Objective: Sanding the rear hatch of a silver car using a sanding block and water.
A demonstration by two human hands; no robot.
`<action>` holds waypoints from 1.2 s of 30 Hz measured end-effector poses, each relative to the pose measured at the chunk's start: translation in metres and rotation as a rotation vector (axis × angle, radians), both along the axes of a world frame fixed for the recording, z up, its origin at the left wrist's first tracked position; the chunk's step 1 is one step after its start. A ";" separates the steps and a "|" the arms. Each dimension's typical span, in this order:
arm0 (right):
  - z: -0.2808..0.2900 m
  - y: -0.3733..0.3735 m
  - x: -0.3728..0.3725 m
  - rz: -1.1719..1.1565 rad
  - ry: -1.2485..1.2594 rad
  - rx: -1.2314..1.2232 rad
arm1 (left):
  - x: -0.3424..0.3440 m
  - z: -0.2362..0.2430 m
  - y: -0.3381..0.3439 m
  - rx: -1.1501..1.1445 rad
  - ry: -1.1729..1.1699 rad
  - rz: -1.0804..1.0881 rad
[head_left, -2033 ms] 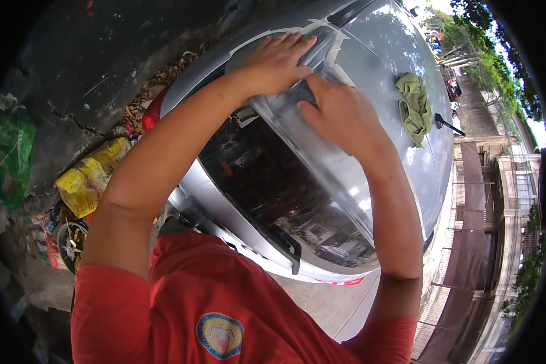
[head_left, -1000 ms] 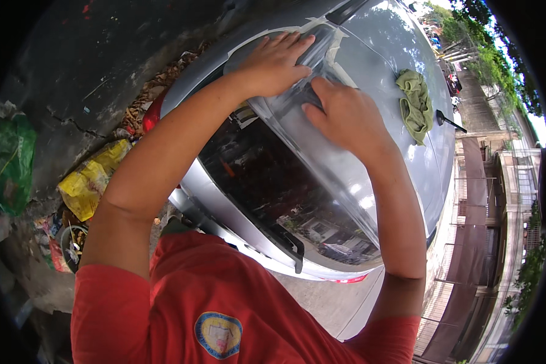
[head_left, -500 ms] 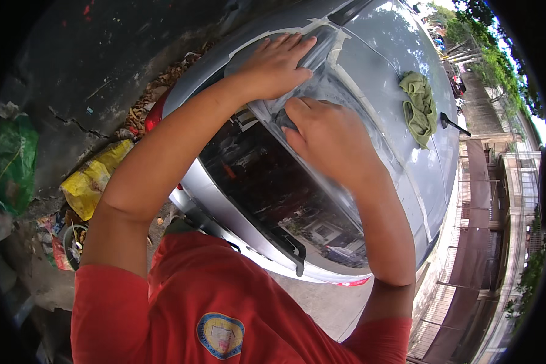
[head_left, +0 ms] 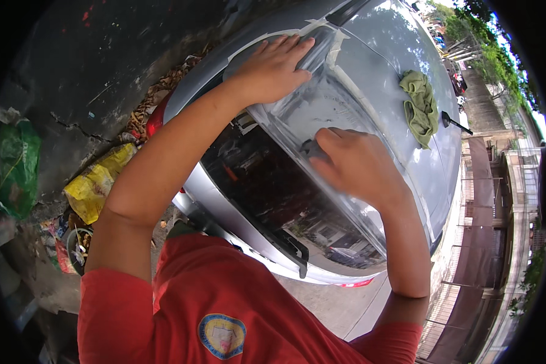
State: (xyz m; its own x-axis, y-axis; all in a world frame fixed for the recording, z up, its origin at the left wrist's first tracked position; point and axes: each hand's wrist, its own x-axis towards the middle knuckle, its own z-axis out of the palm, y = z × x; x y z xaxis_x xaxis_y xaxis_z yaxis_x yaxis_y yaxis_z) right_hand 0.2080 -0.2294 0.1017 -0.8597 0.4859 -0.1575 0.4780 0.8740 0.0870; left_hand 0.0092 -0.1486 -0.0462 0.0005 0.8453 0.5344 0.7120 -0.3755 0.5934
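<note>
The rear end of a grey car stands before me. Its spoiler [head_left: 321, 108] above the rear window looks dull and smeared, with masking tape [head_left: 352, 85] along its border. My left hand [head_left: 272, 71] lies flat with spread fingers on the spoiler's left corner. Farther right, my right hand [head_left: 361, 162] is closed on a small dark grey piece of sandpaper [head_left: 312, 148], pressed on the spoiler's lower edge. Most of the sandpaper is hidden under the fingers. Below both hands is the dark rear window [head_left: 267, 182] with its wiper [head_left: 297, 255].
A crumpled green cloth [head_left: 420, 109] lies on the roof near a short black antenna [head_left: 457, 123]. Close on the left runs a dark wall [head_left: 91, 67]. Dry leaves, a yellow sack [head_left: 94, 188] and a green plastic bag [head_left: 18, 170] lie along its foot.
My right hand has slid right and toward me along the spoiler with the sandpaper, baring more of the smeared surface. My left hand stays in place.
</note>
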 end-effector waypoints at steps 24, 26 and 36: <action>-0.008 0.022 -0.019 0.071 0.080 -0.026 | -0.001 -0.005 0.009 0.036 0.008 -0.015; -0.016 0.033 -0.037 0.096 0.129 0.043 | -0.001 -0.008 0.012 0.137 0.137 -0.075; -0.018 0.032 -0.039 0.118 0.090 0.070 | -0.004 -0.002 0.007 0.062 0.104 -0.075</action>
State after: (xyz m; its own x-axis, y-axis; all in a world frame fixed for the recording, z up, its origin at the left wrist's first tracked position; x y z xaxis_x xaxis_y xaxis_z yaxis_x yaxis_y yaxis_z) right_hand 0.1687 -0.1975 0.0838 -0.9204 0.3881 -0.0461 0.3814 0.9177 0.1111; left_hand 0.0052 -0.1420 -0.0485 0.1203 0.8061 0.5795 0.7368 -0.4637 0.4921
